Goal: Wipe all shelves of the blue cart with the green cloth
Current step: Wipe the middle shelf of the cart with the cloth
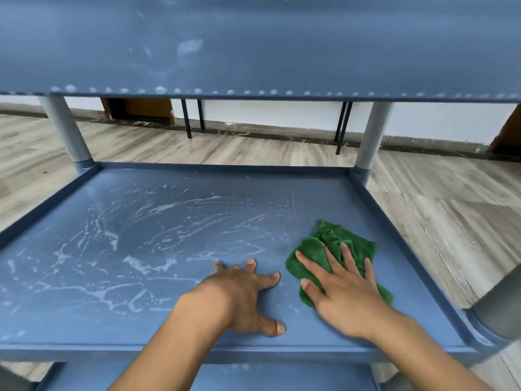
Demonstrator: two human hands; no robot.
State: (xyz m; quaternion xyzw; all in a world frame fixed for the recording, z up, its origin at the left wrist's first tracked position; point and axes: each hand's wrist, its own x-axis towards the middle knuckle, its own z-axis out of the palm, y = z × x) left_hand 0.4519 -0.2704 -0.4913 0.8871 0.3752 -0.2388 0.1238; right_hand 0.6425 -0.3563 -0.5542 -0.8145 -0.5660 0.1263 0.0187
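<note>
Streaks of white residue (141, 265) cover the left and middle of the blue cart's (169, 352) middle shelf (332, 198), swirled in arcs, while the strip of shelf to the right of them looks plain blue. The green cloth (313, 246) lies bunched on that right part, near the right rim and closer to the front edge than to the back.

The right hand (346, 294) rests flat on top of the cloth, palm down, fingers straight and spread, so that green shows beyond the fingertips and on both sides of the hand. The left hand (239, 292) is just beside it on the bare shelf, apart from the cloth and holding nothing; it stands arched on its fingertips and thumb, fingers spread. The two hands do not touch.

Overhead, the underside of the upper shelf (253, 46) fills the top of the view (smudged pale in places, with a row of droplets along its near edge). Two grey posts (67, 131) rise from the far corners of the middle shelf to meet it. A sliver of the lower shelf (267, 376) shows between the forearms. Around the cart lies a wood-pattern floor (451, 221), and beyond it a white wall (267, 114) with thin black legs (187, 119) standing before it.
</note>
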